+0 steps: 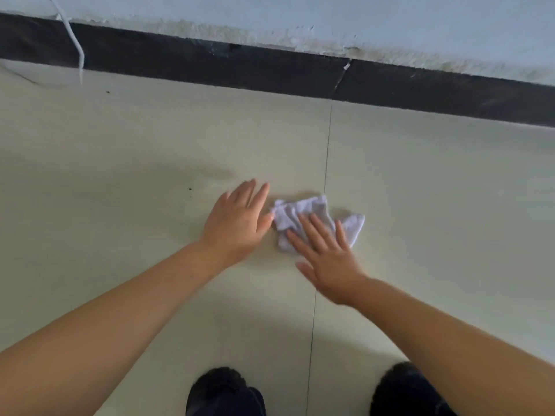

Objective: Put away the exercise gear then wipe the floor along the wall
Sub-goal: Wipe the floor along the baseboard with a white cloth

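Since no exercise gear shows anywhere in view, I judge the putting-away is done and I am in the wiping step. To do it well I would keep the palm flat and the pressure even, run long strokes parallel to the wall and lap each over the last, working in toward the skirting so the edge strip is not missed; re-bunching the cloth when it folds under would help.

The floor (150, 139) is pale cream tile, smooth, with one thin grout line (327, 151) running from the wall toward my feet. A grey smear lies on the tile left of the hands, with a couple of dark specks nearby. Along the top runs the black skirting (210, 64) under a scuffed white wall (390, 22), and a white cable (79, 52) hangs down at the left corner.

The white cloth (303, 211) lies crumpled on the floor, just left of the grout line, well short of the skirting. My right hand (327, 256) is spread wide, fingers pressing flat on the cloth, gripping nothing. My left hand (237, 223) is also flat and wide, just beside the cloth, its thumb touching the left edge.
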Demonstrator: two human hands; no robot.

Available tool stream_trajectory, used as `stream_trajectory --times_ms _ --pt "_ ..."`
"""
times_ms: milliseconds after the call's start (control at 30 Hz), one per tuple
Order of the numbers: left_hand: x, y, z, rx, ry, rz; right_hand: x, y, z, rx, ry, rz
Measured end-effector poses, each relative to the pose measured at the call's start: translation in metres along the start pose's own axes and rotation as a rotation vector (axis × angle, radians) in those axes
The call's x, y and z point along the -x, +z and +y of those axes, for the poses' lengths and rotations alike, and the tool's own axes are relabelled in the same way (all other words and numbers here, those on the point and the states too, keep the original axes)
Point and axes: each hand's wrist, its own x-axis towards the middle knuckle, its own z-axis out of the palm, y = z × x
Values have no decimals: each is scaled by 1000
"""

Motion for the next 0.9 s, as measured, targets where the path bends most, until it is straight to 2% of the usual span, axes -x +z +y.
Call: stream_trajectory --times_ms 133,200,267,333,433,500,533,567,600,700,733,800,833,900 --pt "-7 25 31 -81 94 -103 141 62 -54 83 -175 -75" --pt "-9 33 40 -120 102 -162 160 70 -50 68 -252 -130" --pt "-12 39 41 -202 103 -159 149 68 -28 44 -259 -111" --pt "-13 40 40 -255 118 -173 119 53 6 -19 -47 -14" --pt "-14 34 41 -289 147 -159 66 14 81 -176 526 184" --pt "-17 30 41 -326 161 -160 33 -17 119 -405 941 171" --pt "-20 29 40 -341 165 -178 16 -31 123 -483 1076 141" --pt "-22 29 39 -355 175 -188 -2 -41 116 -504 1096 103" --pt "-23 29 39 -361 171 -196 -19 -45 101 -456 976 66" --pt "-20 30 42 -375 159 -238 -53 -45 37 -259 261 -40" --pt "-20 30 43 -391 161 -251 -58 -44 29 -201 145 -67" --pt "-20 31 42 -415 173 -229 -65 -49 51 -138 106 -53" --pt "-20 32 40 -416 191 -212 -66 -52 73 -133 167 -25" --pt "-20 33 37 -423 222 -190 -53 -55 127 -214 419 56"
